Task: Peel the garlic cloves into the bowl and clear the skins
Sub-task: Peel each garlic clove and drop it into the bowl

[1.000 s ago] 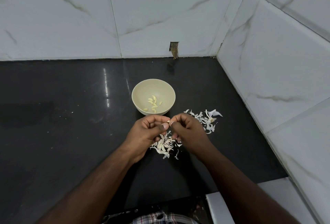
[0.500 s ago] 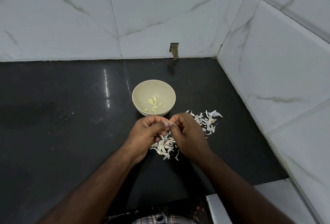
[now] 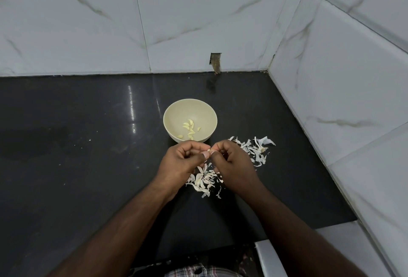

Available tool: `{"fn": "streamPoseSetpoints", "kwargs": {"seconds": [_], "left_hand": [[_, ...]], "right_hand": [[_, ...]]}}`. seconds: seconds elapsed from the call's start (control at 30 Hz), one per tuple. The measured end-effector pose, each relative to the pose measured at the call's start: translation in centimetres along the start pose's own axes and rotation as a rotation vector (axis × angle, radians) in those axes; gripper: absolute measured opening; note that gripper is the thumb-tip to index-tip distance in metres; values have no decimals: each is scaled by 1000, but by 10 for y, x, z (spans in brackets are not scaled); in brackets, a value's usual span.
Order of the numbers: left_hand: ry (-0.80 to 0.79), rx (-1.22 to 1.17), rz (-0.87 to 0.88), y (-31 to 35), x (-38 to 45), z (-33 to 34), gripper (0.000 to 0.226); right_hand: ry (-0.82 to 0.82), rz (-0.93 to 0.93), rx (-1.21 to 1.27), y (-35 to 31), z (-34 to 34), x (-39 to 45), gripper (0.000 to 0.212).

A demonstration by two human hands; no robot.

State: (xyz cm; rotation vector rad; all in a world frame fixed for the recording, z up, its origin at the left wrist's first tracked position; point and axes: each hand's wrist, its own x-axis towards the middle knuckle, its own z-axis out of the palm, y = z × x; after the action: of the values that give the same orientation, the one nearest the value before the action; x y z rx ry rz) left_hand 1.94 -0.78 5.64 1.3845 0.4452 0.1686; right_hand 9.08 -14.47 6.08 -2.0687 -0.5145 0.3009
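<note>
While both hands pinch the garlic clove (image 3: 208,150), left hand (image 3: 184,160) and right hand (image 3: 231,163) meeting fingertip to fingertip, the bowl (image 3: 176,112) lies just beyond at twelve o'clock.

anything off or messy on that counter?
Garlic skins lie scattered on the black counter right of the bowl, more beneath the hands. A rough cut-out gapes in the wall tile behind.

Head camera looks forward and down, close over the counter (image 3: 66,166).
</note>
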Motion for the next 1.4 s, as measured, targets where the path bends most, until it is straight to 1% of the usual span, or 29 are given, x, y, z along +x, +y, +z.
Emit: {"fn": "streamPoseSetpoints", "kwargs": {"seconds": [0.1,0.27,0.43,0.5,0.6,0.8,0.9,1.0,1.13,1.23,1.3,1.4], "left_hand": [[32,59,35,0,0,1,7],[49,136,43,0,0,0,6],[50,170,43,3,0,0,3],[29,137,17,4,0,-1,3],[-8,34,-56,5,-1,-1,10],[-93,-217,-195,10,-3,-2,16],[-102,-268,-214,10,-3,-3,16],[-76,-239,-177,8,-4,-2,11],[-5,-99,-69,5,-3,0,14],[16,-64,-20,2,-3,0,14],[22,-65,1,0,-2,0,12],[37,-46,38,-1,-1,-1,9]], "right_hand": [[27,0,-7,-1,0,1,11],[33,-18,-115,-4,-2,-1,8],[62,-110,-233,-3,0,-2,9],[44,-147,-208,-2,-1,-2,9],[-6,-168,-123,-1,-2,-3,10],[-62,-143,53,-3,-1,-5,14],[-108,-110,138,-4,-2,-4,14],[-188,-20,303,-5,-3,-3,12],[-234,86,493,-8,-4,-1,11],[-226,107,465,-10,-4,1,11],[-199,115,404,-9,-5,2,15],[-176,112,313,-7,-5,2,12]]}}
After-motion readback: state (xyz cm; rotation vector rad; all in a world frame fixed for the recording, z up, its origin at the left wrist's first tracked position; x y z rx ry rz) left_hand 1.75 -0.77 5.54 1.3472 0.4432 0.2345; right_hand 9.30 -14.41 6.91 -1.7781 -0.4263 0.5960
